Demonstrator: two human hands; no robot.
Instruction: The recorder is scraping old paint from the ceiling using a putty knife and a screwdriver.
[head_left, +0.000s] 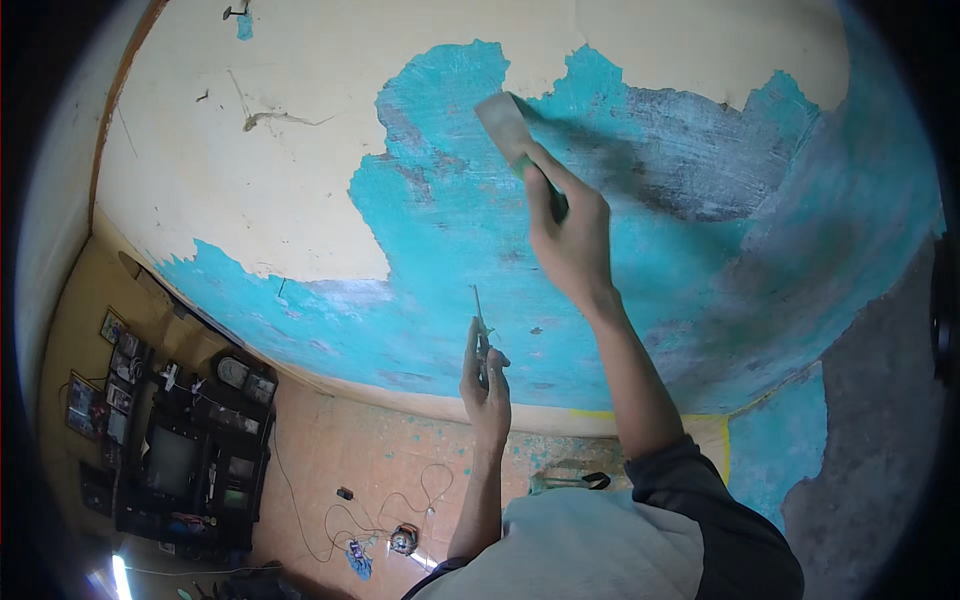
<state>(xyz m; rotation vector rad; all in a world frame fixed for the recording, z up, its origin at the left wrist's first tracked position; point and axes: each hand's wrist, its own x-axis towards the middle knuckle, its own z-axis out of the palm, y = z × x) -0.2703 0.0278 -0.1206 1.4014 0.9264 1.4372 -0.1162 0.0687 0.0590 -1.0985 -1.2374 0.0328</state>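
Observation:
My right hand (572, 235) is wrapped around the green handle of a putty knife (503, 125). Its broad metal blade lies at the wall, close to the ragged edge where cream paint (290, 200) meets exposed turquoise (450, 220). Lower down and to the left, my left hand (487, 385) is closed on a thin, pale, narrow thing (478, 303) that points up toward the wall. It shows nearly edge-on, so its kind cannot be made out. Dark grey patches (700, 150) show within the turquoise, right of the putty knife.
A nail or hook (235, 12) sticks out of the wall at the upper left. Below, cords and a round metallic object (404, 540) lie on the reddish floor (330, 440), with turquoise flakes near the wall. A dark cabinet (190, 450) with a television stands at the lower left.

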